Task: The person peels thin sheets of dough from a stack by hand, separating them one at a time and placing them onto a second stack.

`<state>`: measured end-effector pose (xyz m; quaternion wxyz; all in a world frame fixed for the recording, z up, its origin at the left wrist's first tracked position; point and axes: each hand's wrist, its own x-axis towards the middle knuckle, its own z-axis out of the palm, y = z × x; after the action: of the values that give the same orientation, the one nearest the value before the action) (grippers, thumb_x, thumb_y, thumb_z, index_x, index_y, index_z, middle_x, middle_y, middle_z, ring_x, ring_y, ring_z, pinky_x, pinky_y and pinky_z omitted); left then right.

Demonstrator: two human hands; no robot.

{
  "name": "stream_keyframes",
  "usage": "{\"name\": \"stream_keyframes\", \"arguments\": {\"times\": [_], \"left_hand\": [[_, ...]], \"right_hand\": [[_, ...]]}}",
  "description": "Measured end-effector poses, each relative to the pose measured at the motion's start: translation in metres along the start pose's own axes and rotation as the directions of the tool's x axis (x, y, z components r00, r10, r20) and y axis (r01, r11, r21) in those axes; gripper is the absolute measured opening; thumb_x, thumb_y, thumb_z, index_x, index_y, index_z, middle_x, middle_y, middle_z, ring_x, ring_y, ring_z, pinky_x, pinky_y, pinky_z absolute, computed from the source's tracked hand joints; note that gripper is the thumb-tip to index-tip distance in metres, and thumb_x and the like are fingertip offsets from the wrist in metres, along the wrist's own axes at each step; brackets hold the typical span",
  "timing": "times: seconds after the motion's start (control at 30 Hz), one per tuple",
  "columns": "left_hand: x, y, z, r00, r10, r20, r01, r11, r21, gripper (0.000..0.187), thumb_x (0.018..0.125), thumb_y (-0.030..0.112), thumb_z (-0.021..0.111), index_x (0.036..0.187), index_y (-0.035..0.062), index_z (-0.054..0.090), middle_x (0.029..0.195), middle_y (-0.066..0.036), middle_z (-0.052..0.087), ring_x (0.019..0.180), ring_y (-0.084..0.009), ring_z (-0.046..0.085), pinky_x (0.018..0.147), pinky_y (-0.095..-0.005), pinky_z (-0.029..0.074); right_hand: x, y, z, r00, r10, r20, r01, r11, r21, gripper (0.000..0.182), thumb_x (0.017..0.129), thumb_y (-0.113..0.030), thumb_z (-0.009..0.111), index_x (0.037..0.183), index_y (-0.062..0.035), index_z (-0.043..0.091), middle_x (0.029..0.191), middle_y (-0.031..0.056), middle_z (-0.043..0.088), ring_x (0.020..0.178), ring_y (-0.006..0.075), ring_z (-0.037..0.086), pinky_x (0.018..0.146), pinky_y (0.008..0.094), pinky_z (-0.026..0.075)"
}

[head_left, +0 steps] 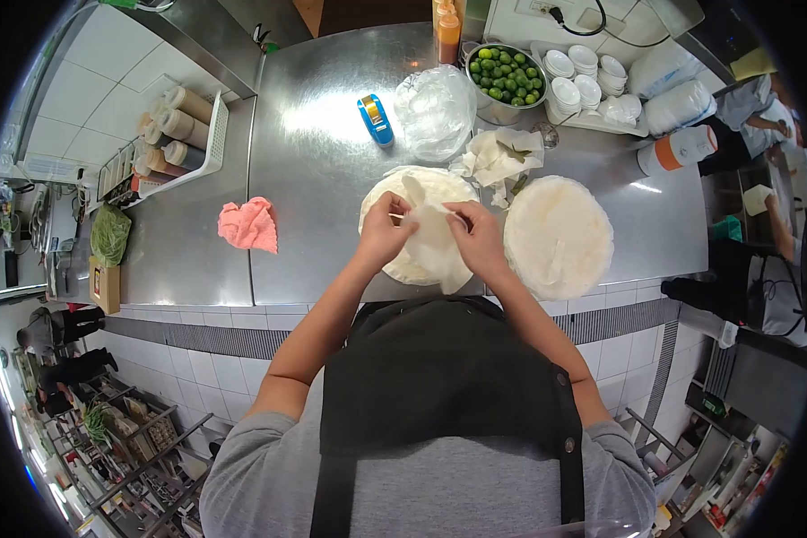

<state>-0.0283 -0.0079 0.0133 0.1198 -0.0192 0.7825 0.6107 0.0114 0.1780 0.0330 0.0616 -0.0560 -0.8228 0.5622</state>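
A thin, whitish, translucent sheet (435, 240) hangs between my two hands, over the left of two round white stacks (387, 190). My left hand (387, 226) pinches the sheet's left side, fingers closed. On its upper right edge, my right hand (475, 235) holds it between thumb and fingers. The second round stack (558, 238) lies just right of my right hand, with a small strip on top. Crumpled whitish pieces (502, 154) lie behind and between the stacks.
Behind the stacks are a blue tape dispenser (375, 120), a clear plastic bag (435, 112) and a bowl of limes (507, 79). A pink cloth (249, 224) lies left. Bottles fill a white basket (215, 134). White cups and an orange-banded container (677, 150) stand right; people are farther off.
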Motion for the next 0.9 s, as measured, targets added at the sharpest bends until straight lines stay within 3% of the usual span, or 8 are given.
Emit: {"name": "stream_keyframes", "arguments": {"times": [0.1,0.17,0.27,0.33,0.47,0.7,0.77,0.9], "left_hand": [[-0.002,0.007,0.019,1.000,0.006,-0.019,-0.007,0.999,-0.046,0.024,0.088,0.013,0.074,0.104,-0.0004,0.062,0.068,-0.001,0.058,0.065,-0.0089,0.054,0.059,-0.0234,0.042],[-0.002,0.005,0.027,0.999,0.028,-0.028,-0.028,1.000,0.001,0.024,0.090,0.015,0.073,0.105,-0.0008,0.062,0.069,-0.001,0.059,0.065,-0.0083,0.054,0.059,-0.0239,0.043],[0.002,0.000,0.032,0.999,0.015,-0.044,-0.013,0.999,0.049,0.024,0.090,0.018,0.072,0.101,-0.0021,0.065,0.069,-0.005,0.060,0.065,-0.0112,0.056,0.059,-0.0293,0.044],[0.012,-0.011,0.033,0.926,0.278,-0.256,-0.297,0.954,-0.040,0.020,0.093,0.017,0.069,0.096,-0.0019,0.065,0.067,-0.003,0.059,0.059,-0.0094,0.049,0.055,-0.0293,0.040],[0.021,-0.021,0.021,0.954,0.049,-0.295,-0.087,0.989,-0.118,0.014,0.096,0.012,0.066,0.088,0.0009,0.064,0.070,0.005,0.057,0.063,-0.0018,0.046,0.055,-0.0230,0.036],[-0.006,0.012,0.038,0.982,0.185,0.029,-0.180,0.977,-0.110,0.021,0.099,0.015,0.061,0.104,-0.0021,0.071,0.076,-0.001,0.066,0.066,-0.0039,0.050,0.057,-0.0239,0.040],[-0.014,0.013,0.038,0.979,0.157,0.133,-0.145,0.984,-0.100,0.021,0.100,0.016,0.061,0.103,-0.0009,0.072,0.073,0.000,0.064,0.064,-0.0031,0.046,0.055,-0.0236,0.038],[-0.019,0.012,0.019,0.962,0.100,0.254,-0.109,0.994,0.021,0.023,0.103,0.017,0.058,0.107,-0.0016,0.071,0.081,0.003,0.065,0.068,-0.0024,0.051,0.059,-0.0213,0.040]], "right_hand": [[-0.003,0.001,0.003,0.995,-0.032,0.094,0.036,0.999,-0.035,0.018,0.092,-0.012,0.063,0.098,0.0026,0.070,0.085,0.0178,0.067,0.077,0.0277,0.064,0.074,0.0370,0.049],[-0.004,0.011,0.008,0.998,-0.052,0.047,0.052,0.999,0.003,0.018,0.097,-0.011,0.060,0.101,0.0044,0.068,0.076,0.0073,0.065,0.069,0.0094,0.054,0.064,0.0280,0.044],[-0.007,-0.001,0.002,0.998,0.057,0.029,-0.059,0.997,0.040,0.020,0.095,-0.016,0.061,0.098,0.0025,0.069,0.075,0.0147,0.064,0.067,0.0225,0.061,0.066,0.0346,0.047],[-0.004,0.016,-0.004,0.995,0.071,-0.063,-0.067,0.996,0.063,0.021,0.095,-0.017,0.061,0.098,0.0025,0.069,0.070,0.0117,0.061,0.064,0.0182,0.057,0.062,0.0325,0.045],[-0.004,0.044,-0.010,0.975,0.200,-0.095,-0.176,0.961,0.215,0.024,0.096,-0.020,0.063,0.094,0.0032,0.067,0.063,0.0040,0.051,0.058,0.0082,0.047,0.054,0.0277,0.038],[-0.010,0.059,-0.002,0.985,0.123,0.123,-0.123,0.992,-0.004,0.029,0.093,-0.026,0.070,0.097,0.0021,0.064,0.077,0.0020,0.062,0.069,0.0099,0.057,0.064,0.0275,0.047],[-0.003,0.037,-0.004,0.923,0.384,0.021,-0.349,0.812,0.467,0.024,0.092,-0.021,0.072,0.099,0.0002,0.063,0.091,0.0030,0.066,0.080,0.0110,0.061,0.072,0.0273,0.050],[0.012,0.024,-0.026,0.912,0.344,0.226,-0.411,0.728,0.549,0.018,0.090,-0.015,0.074,0.090,-0.0013,0.062,0.097,0.0029,0.065,0.084,0.0099,0.062,0.073,0.0258,0.050]]}}
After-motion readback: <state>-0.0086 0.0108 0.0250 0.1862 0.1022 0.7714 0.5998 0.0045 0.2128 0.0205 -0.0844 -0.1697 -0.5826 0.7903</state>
